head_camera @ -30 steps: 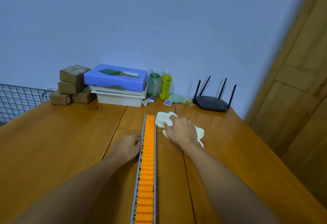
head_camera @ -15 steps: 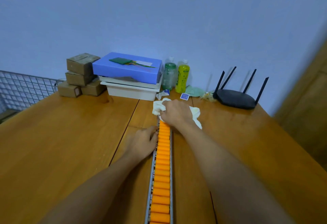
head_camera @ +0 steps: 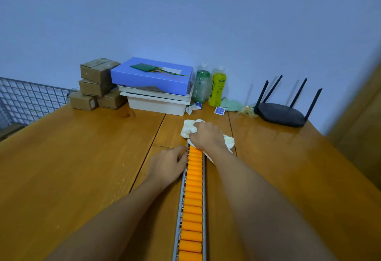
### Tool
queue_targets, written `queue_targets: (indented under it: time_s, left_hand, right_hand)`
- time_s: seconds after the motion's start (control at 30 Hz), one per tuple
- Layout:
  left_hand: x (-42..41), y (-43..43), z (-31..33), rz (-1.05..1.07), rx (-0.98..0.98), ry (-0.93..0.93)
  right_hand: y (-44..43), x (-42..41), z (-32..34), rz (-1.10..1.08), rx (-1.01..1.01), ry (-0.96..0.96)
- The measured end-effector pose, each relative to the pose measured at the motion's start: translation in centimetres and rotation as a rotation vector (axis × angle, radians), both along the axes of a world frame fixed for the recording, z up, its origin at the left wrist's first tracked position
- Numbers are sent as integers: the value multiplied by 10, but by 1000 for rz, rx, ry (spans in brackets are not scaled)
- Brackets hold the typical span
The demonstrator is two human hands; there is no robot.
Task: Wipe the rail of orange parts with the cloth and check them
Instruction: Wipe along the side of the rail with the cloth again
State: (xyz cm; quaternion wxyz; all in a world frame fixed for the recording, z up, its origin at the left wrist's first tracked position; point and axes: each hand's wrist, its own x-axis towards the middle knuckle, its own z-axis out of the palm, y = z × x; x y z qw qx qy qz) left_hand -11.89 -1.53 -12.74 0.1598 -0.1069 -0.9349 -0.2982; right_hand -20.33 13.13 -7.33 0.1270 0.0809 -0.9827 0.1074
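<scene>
white cloth (head_camera: 188,130) gripped in right hand (head_camera: 207,138) on far rail (head_camera: 179,209) end, left hand (head_camera: 167,168) clasping rail; snags may shift orange parts (head_camera: 192,199).

The wooden table (head_camera: 61,168) carries the rail of orange parts (head_camera: 192,199), which ends under the fingers (head_camera: 195,137) of the right hand (head_camera: 207,137) gripping the cloth (head_camera: 188,127). Beyond the fingers stand a white tray (head_camera: 156,106), two bottles (head_camera: 217,85) and a router (head_camera: 282,114); far to their left, cardboard boxes (head_camera: 97,83).
</scene>
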Motion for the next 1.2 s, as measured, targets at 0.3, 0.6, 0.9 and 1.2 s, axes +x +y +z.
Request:
queue_targets:
  time_s: [0.3, 0.6, 0.9, 1.2]
  left_hand:
    - [-1, -1, -1, -6, -2, -17]
    - [-7, -3, -6, 73, 88, -59]
    - [-8, -2, -5, 113, 63, -100]
    - [-8, -3, -5, 79, 47, -88]
  right_hand:
    - [41, 12, 6, -106, 85, -70]
    - [36, 30, 23, -85, 68, 37]
    - [-36, 48, 31, 119, 239, 104]
    - [-23, 52, 6, 55, 116, 24]
